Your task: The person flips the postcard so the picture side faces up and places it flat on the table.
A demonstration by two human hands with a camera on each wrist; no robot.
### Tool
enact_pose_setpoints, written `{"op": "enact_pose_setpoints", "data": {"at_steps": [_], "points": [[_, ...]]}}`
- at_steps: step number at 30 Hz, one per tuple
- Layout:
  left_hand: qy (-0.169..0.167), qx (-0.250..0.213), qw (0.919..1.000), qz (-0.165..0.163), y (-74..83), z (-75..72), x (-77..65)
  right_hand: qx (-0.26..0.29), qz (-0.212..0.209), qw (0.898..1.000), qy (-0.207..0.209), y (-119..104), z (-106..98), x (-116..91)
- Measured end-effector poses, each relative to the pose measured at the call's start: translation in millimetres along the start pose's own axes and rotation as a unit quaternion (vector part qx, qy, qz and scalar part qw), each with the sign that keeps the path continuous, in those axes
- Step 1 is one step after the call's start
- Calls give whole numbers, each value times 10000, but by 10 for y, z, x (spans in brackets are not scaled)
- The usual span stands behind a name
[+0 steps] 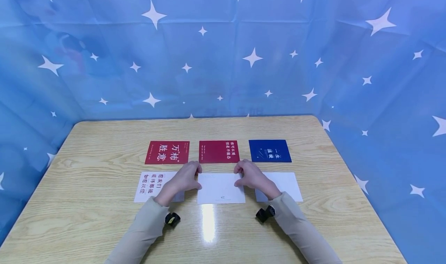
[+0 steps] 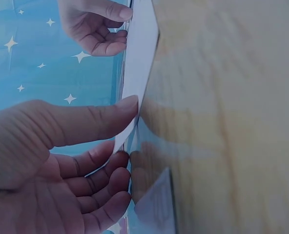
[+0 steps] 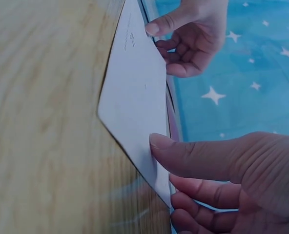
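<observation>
White card (image 1: 221,187) lies in the middle of the front row on the table (image 1: 87,202); your left hand (image 1: 184,177) and right hand (image 1: 251,175) pinch its left and right edges, thumbs on top, fingers curled beneath.

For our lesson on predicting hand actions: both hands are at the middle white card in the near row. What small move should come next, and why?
Probably a small lift of the far edge to turn the card over. The left hand and right hand each pinch a far corner of the middle white card, thumbs on top, and both wrist views show that edge already raised off the wooden table.
</observation>
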State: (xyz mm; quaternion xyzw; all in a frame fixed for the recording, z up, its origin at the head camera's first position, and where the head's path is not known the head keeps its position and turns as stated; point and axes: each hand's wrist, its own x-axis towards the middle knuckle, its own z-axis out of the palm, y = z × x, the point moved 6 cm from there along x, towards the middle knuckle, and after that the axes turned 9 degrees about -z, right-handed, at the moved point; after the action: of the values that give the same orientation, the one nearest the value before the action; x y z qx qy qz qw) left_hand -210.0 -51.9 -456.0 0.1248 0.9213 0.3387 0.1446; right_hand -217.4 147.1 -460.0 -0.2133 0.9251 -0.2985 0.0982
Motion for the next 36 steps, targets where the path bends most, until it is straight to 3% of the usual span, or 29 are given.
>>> {"op": "enact_pose_setpoints", "data": {"at_steps": [13, 22, 29, 36], "points": [[-36, -191, 9990, 405, 31, 13, -21, -120, 73, 9999, -30, 23, -30, -24], [149, -297, 9972, 665, 17, 5, -55, 531, 192, 9984, -82, 90, -62, -73], [-96, -977, 9934, 596, -34, -16, -126, 1041, -288, 9941, -122, 58, -97, -137], [-345, -1888, 9806, 395, -124, -45, -164, 1338, -688, 9886, -78, -11, -170, -201]]}}
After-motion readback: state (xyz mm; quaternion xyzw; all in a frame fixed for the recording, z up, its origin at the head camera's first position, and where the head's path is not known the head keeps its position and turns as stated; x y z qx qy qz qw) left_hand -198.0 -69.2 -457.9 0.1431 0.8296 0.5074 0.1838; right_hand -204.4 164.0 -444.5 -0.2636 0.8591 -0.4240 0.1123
